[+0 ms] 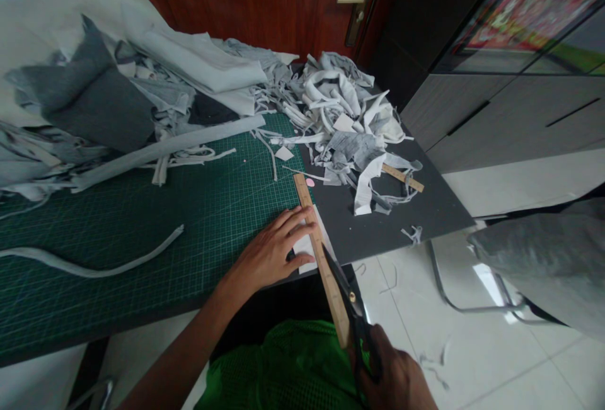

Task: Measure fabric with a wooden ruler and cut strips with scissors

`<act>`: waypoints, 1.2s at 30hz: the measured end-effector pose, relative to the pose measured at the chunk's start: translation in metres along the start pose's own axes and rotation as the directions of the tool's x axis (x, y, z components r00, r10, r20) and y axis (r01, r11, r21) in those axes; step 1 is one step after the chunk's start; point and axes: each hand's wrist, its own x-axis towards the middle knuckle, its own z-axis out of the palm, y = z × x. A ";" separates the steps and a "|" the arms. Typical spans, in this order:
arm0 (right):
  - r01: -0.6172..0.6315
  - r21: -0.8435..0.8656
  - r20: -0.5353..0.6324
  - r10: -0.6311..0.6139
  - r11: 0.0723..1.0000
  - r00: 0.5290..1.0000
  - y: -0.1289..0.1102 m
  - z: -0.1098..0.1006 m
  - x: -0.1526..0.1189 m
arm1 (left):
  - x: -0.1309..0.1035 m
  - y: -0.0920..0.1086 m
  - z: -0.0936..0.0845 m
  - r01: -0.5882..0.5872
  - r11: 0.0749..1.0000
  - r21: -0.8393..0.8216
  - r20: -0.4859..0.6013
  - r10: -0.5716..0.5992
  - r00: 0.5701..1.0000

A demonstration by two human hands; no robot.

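My left hand (281, 243) lies with its fingers spread over a wooden ruler (326, 271) and a white piece (306, 252) beneath it, at the near edge of the table. The piece looks like cloth or paper; I cannot tell which. Black scissors (347, 287) are in my right hand (390, 372), which is closed around their handles past the table's edge. Their blades point away from me along the ruler's right side, tips close to the white piece. The ruler's near end overhangs the edge, close to my right hand.
A green cutting mat (212, 202) covers much of the table. Grey and white fabric scraps (350, 108) are heaped at the back right, with a second ruler (401, 177) among them. Folded grey cloth (104, 101) lies at the left. A grey strip (94, 268) curves across the mat.
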 end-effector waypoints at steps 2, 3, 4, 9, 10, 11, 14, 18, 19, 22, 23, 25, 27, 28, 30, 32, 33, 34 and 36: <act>-0.004 0.012 0.012 0.004 1.000 1.000 -0.002 -0.001 0.001 | 0.000 0.000 0.000 0.001 1.000 0.006 0.001 -0.001 1.000; -0.015 0.017 0.020 0.015 1.000 1.000 -0.003 -0.002 0.001 | 0.000 0.000 0.000 0.001 1.000 0.009 0.004 -0.001 1.000; -0.029 0.021 0.027 0.029 0.999 0.999 -0.005 -0.003 0.001 | 0.000 0.001 -0.001 0.000 1.000 0.011 0.007 0.000 1.000; -0.068 0.061 0.046 0.065 0.996 0.997 -0.010 -0.005 0.001 | 0.001 0.001 -0.001 0.005 1.000 0.021 0.019 -0.005 1.000; -0.068 0.068 0.046 0.065 0.995 0.997 -0.010 -0.005 0.001 | 0.001 0.001 -0.002 0.005 1.000 0.025 0.024 -0.006 1.000; -0.069 0.071 0.044 0.065 0.995 0.997 -0.009 -0.005 0.001 | 0.001 0.001 -0.002 0.005 1.000 0.028 0.027 -0.006 1.000; -0.064 0.061 0.039 0.062 0.996 0.997 -0.007 -0.003 0.000 | 0.001 0.001 -0.002 0.000 1.000 0.026 0.019 -0.001 1.000; -0.065 0.078 0.030 0.063 0.995 0.998 -0.005 0.001 -0.001 | 0.001 0.002 -0.003 0.007 1.000 0.025 0.019 -0.008 1.000; -0.069 0.092 0.032 0.066 0.993 0.997 -0.004 0.002 -0.001 | 0.001 0.002 -0.003 0.009 1.000 0.026 0.020 -0.009 1.000; -0.078 0.133 0.035 0.074 0.988 0.997 -0.004 0.002 -0.001 | 0.001 0.002 -0.003 0.009 1.000 0.027 0.019 -0.010 1.000; -0.077 0.142 0.037 0.072 0.987 0.997 -0.005 0.001 -0.001 | 0.001 0.002 -0.003 0.009 1.000 0.029 0.019 -0.010 1.000; -0.070 0.158 0.048 0.063 0.985 0.997 -0.006 -0.002 0.000 | 0.001 0.002 -0.003 0.009 0.999 0.039 0.020 -0.010 1.000; -0.074 0.171 0.068 0.063 0.983 0.996 -0.008 -0.006 0.001 | 0.001 0.003 -0.004 0.008 0.999 0.052 0.029 -0.009 1.000; -0.079 0.176 0.075 0.066 0.981 0.995 -0.009 -0.007 0.002 | 0.001 0.003 -0.004 0.007 0.998 0.057 0.034 -0.009 0.999; -0.090 0.183 0.082 0.076 0.979 0.994 -0.011 -0.010 0.002 | 0.001 0.004 -0.005 0.008 0.998 0.063 0.041 -0.010 0.999; -0.098 0.186 0.067 0.087 0.978 0.994 -0.012 -0.011 0.002 | 0.002 0.004 -0.005 0.008 0.998 0.065 0.043 -0.011 0.999; -0.100 0.185 0.061 0.090 0.978 0.994 -0.013 -0.012 0.002 | 0.002 0.004 -0.005 0.007 0.998 0.064 0.043 -0.010 0.999; -0.101 0.184 0.059 0.091 0.978 0.994 -0.013 -0.013 0.002 | 0.002 0.004 -0.005 0.006 0.998 0.063 0.043 -0.009 0.999; -0.104 0.190 0.076 0.091 0.976 0.993 -0.014 -0.015 0.002 | 0.002 0.004 -0.004 0.004 0.998 0.061 0.040 -0.007 0.999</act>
